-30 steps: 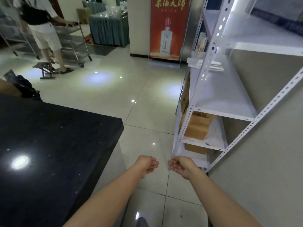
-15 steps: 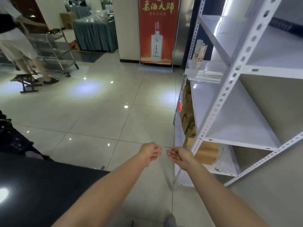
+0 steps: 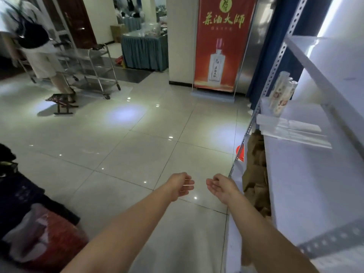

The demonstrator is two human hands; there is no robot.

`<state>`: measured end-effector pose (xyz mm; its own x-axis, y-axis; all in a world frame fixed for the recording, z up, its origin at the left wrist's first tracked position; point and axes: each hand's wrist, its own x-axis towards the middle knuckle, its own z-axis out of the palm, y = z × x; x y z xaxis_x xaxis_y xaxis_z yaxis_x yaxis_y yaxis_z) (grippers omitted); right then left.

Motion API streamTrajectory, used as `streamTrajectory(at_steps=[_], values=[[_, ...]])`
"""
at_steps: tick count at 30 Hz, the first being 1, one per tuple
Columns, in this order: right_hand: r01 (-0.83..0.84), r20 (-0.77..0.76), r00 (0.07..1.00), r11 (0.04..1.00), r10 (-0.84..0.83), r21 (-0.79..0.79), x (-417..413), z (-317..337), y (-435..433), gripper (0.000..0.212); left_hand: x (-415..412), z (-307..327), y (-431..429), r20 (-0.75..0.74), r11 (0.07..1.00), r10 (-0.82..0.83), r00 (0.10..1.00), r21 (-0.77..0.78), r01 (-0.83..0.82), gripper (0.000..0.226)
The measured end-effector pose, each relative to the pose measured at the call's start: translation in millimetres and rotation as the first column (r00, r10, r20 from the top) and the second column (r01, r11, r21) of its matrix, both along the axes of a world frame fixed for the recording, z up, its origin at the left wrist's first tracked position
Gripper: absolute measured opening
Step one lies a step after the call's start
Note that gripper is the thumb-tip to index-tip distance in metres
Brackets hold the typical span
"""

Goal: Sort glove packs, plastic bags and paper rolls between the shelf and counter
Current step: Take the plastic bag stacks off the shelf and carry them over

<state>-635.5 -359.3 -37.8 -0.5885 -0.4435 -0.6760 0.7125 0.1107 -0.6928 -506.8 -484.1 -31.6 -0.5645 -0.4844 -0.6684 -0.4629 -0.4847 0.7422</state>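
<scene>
Both bare forearms reach forward and down over the tiled floor [image 3: 137, 154], side by side, with the hands near each other but not touching. The left hand [image 3: 180, 185] hangs with its back turned up and to the left, fingers loosely curled inward, holding nothing. The right hand [image 3: 221, 186] mirrors it, palm turned toward the left hand and slightly up, fingers half curled, also empty. A narrow strip of floor shows between the two sets of fingertips.

Just to the right of the right forearm stands the white metal shelf [image 3: 315, 194], its perforated uprights rising along the frame's right side. On the middle board, far end, the paper rolls [image 3: 281, 93] stand upright in printed wrap, and just in front of them lies a flat stack of clear plastic bags [image 3: 291, 129]. Below that board, brown paper bags [image 3: 256, 174] crowd the lower tier, close beside the right wrist.

At the lower left edge lies a dark heap with a red bundle [image 3: 57, 243]. Across the floor a person [image 3: 35, 46] stands at a steel trolley [image 3: 94, 67], and a red banner [image 3: 220, 44] with a bottle on it leans against a pillar. Glove packs cannot be made out.
</scene>
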Motion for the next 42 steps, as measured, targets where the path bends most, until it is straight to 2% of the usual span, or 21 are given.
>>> streamTrajectory(at_steps=[9, 13, 17, 19, 22, 26, 31, 33, 34, 35, 37, 38, 39, 42], values=[[0.11, 0.013, 0.994, 0.994, -0.11, 0.004, -118.2, -8.7, -102.5, 0.018, -118.4, -22.5, -126.5, -0.001, 0.998, -0.056, 0.998, 0.003, 0.056, 0.023], [0.292, 0.043, 0.956, 0.956, -0.292, -0.001, -195.2, 10.3, -114.7, 0.018, -195.7, -11.3, -177.8, 0.062, 0.974, -0.224, 0.973, 0.001, 0.225, 0.02], [0.456, 0.008, 0.89, 0.887, -0.457, -0.066, -257.2, 33.3, -105.6, 0.014, -291.1, 20.7, -206.3, -0.006, 0.907, -0.421, 0.907, -0.015, 0.421, 0.015], [0.54, -0.044, 0.839, 0.84, -0.542, -0.055, -274.3, 43.3, -102.6, 0.013, -334.0, 34.3, -209.3, -0.03, 0.87, -0.493, 0.869, -0.038, 0.492, 0.016], [0.627, -0.043, 0.777, 0.778, -0.629, -0.043, -290.5, 46.4, -85.9, 0.015, -386.4, 45.5, -197.2, -0.04, 0.809, -0.588, 0.808, -0.052, 0.586, 0.016], [0.722, -0.045, 0.689, 0.69, -0.724, -0.053, -318.9, 45.5, -51.9, 0.019, -450.9, 53.2, -168.5, -0.07, 0.686, -0.728, 0.682, -0.087, 0.722, 0.014], [0.825, -0.051, 0.556, 0.559, -0.829, -0.083, -353.8, 52.9, -6.1, 0.01, -518.0, 71.7, -117.6, -0.088, 0.588, -0.808, 0.583, -0.17, 0.79, 0.006], [0.856, -0.076, 0.501, 0.507, -0.862, -0.103, -366.0, 55.5, 5.8, 0.009, -545.1, 75.9, -97.0, -0.064, 0.509, -0.858, 0.51, -0.246, 0.825, 0.009], [0.867, -0.091, 0.478, 0.486, -0.874, -0.108, -372.1, 56.2, 10.5, 0.009, -559.2, 73.9, -88.3, -0.043, 0.441, -0.89, 0.453, -0.33, 0.835, 0.014], [0.878, -0.102, 0.456, 0.466, -0.884, -0.108, -376.8, 56.6, 14.2, 0.009, -570.1, 72.1, -81.5, -0.002, 0.344, -0.924, 0.383, -0.442, 0.828, 0.019], [0.901, -0.122, 0.415, 0.426, -0.902, -0.082, -383.1, 56.1, 19.3, 0.008, -582.5, 70.1, -70.9, 0.142, 0.068, -0.967, 0.212, -0.658, 0.75, 0.03], [0.912, -0.138, 0.396, 0.406, -0.908, -0.055, -384.4, 54.0, 21.0, 0.007, -586.5, 67.7, -66.4, 0.215, -0.067, -0.968, 0.133, -0.726, 0.684, 0.033], [0.923, -0.153, 0.376, 0.385, -0.914, -0.028, -385.1, 51.4, 22.6, 0.006, -591.6, 62.7, -61.6, 0.252, -0.15, -0.965, 0.075, -0.762, 0.629, 0.035], [0.954, -0.228, 0.298, 0.3, -0.927, 0.027, -388.0, 46.0, 26.5, 0.004, -613.7, 46.5, -47.7, 0.287, -0.274, -0.956, -0.052, -0.821, 0.502, 0.038]])
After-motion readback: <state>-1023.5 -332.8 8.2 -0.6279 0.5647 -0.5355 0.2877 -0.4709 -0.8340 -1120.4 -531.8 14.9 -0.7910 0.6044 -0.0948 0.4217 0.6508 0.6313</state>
